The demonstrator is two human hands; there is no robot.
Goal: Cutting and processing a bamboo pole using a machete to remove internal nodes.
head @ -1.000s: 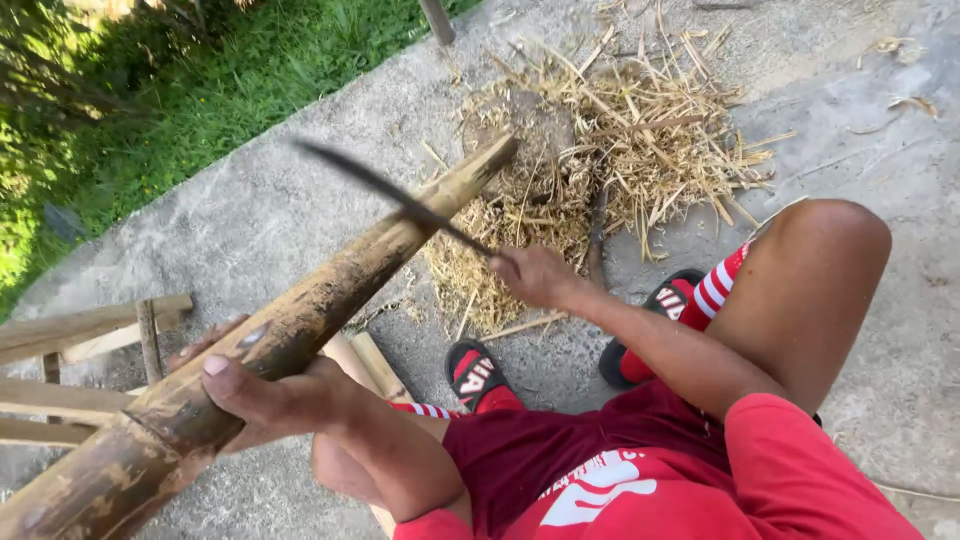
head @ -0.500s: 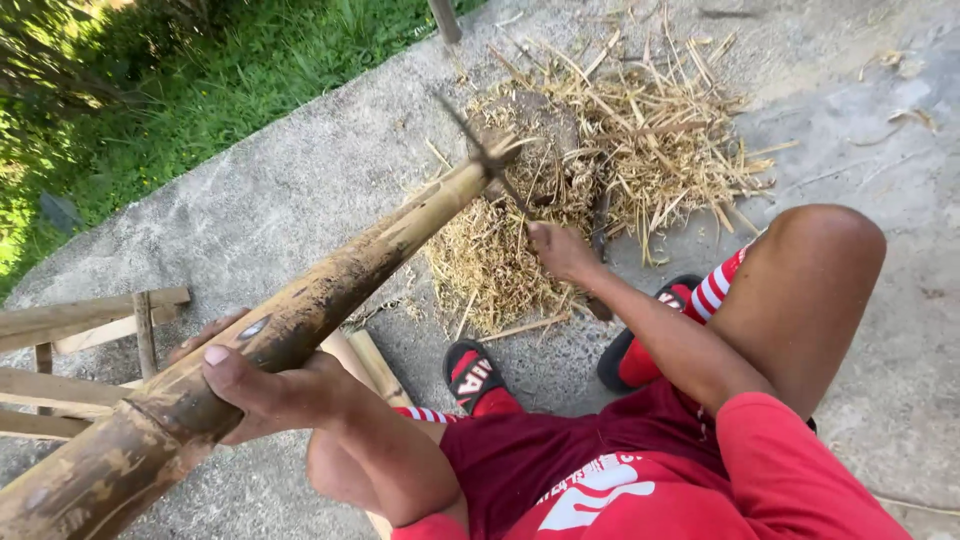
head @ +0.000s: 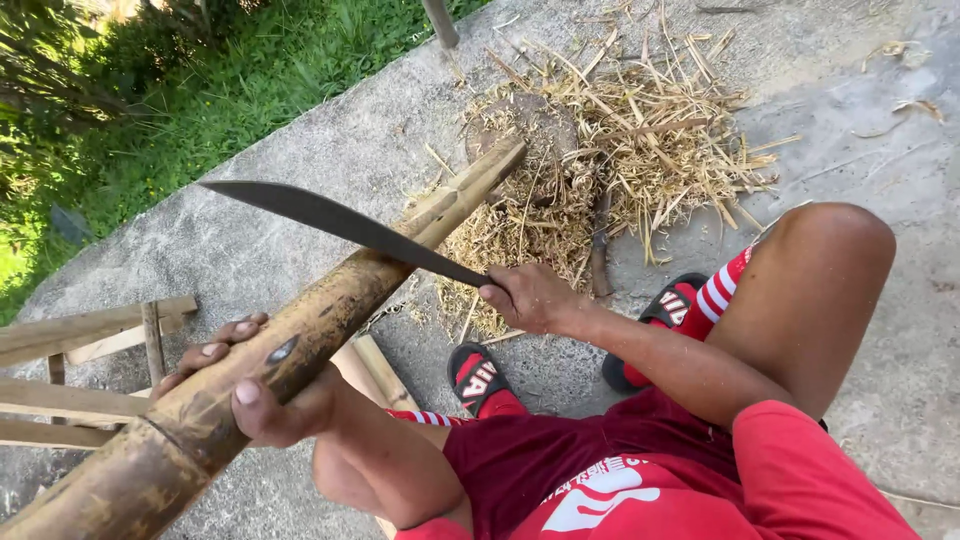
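A thick brown bamboo pole [head: 330, 310] runs from the lower left up toward a pile of shavings. Its far end [head: 480, 180] is split. My left hand [head: 250, 385] grips the pole from below, near a node. My right hand [head: 530, 297] is closed on the handle of a long dark machete [head: 340, 222]. The blade lies across the top of the pole and points left.
Dry bamboo shavings [head: 620, 150] cover the concrete ahead, with a second dark tool [head: 600, 245] lying among them. A frame of wooden slats [head: 90, 340] stands at the left. Grass [head: 200, 90] borders the concrete. My feet in sandals [head: 480, 375] rest below the pole.
The machete was raised a second ago, was down at the pole's split far end half a second ago, and now is drawn back, lying across the pole's middle. My left hand has stayed put.
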